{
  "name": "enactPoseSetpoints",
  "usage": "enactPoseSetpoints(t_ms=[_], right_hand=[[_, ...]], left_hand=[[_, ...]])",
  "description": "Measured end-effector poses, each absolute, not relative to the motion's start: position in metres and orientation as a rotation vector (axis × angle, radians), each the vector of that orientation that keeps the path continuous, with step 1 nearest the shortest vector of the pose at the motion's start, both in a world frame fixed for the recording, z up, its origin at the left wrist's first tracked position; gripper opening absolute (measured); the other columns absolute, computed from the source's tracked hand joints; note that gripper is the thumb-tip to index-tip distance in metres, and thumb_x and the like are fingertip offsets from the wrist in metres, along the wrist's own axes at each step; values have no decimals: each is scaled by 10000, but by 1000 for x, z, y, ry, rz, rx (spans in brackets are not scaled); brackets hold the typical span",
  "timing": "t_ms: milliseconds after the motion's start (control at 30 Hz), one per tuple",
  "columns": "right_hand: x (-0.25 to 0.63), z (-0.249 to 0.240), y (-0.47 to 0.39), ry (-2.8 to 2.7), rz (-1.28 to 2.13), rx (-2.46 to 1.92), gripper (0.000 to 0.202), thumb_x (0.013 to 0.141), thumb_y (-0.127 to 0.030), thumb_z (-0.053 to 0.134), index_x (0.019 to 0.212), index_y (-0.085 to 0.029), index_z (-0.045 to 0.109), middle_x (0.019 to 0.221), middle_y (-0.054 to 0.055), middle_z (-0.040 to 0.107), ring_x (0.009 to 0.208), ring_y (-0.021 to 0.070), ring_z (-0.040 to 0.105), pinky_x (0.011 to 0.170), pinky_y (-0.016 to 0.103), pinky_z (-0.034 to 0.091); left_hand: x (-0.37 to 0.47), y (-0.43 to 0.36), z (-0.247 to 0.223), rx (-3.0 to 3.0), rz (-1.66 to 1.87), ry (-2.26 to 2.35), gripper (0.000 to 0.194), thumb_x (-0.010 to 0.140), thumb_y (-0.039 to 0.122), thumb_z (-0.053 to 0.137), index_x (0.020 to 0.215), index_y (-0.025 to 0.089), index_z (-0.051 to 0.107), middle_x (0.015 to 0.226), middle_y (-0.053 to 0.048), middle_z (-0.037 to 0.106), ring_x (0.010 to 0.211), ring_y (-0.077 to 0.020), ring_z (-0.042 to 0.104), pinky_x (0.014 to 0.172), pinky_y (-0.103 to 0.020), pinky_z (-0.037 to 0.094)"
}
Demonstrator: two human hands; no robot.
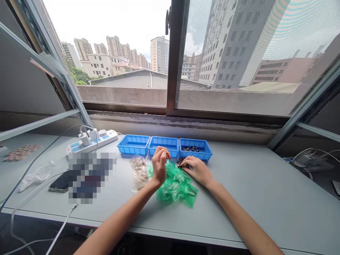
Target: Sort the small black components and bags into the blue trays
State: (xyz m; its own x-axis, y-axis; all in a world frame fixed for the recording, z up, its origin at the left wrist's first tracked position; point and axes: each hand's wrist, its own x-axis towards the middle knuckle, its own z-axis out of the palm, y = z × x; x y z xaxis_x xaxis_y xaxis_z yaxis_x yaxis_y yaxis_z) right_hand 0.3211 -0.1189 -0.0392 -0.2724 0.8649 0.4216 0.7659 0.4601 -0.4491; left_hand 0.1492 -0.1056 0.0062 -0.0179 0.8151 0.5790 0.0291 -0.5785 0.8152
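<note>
The left hand (160, 165) is curled closed above overlapping green bags (176, 184), too jumbled to count; whether it holds anything, I cannot tell. The right hand (197, 170) bends over dark parts (179, 161) beside them, its grip unclear. Clear bagging (139, 168) with metal pieces lies left. Behind stand three blue bins (134, 151); farther left, one power strip (92, 144) on the tabletop (255, 184).

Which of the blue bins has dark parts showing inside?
The right bin, beyond the right hand: dark parts lie inside. None show in the left bin or the visible part of the middle bin, partly hidden by the left hand.
</note>
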Motion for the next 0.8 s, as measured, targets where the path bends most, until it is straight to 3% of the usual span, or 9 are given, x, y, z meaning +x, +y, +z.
enactPoseSetpoints(t_ms=[467,633,800], right_hand=[[325,-32,-122,-2047,207,-1459,161,769,-226,650,927,-242,675,961,32,680,902,219,622,783,350,453],[333,-32,-122,-2045,248,-1495,190,824,-190,533,885,-245,704,960,25,696,877,208,643,791,346,454],[333,-36,-122,-1964,321,-1500,258,799,-155,486,877,-253,712,917,29,701,829,204,652,743,321,480]], left_hand=[[149,-105,7,1648,1652,861,339,800,331,352,507,194,453,661,-35,468,657,-160,450,552,-269,375],[149,-104,4,1654,1624,859,344,803,339,339,519,185,457,668,-33,470,659,-152,452,563,-262,376],[150,-105,4,1708,1442,863,318,794,345,377,544,178,483,670,-23,487,656,-137,464,544,-235,364]])
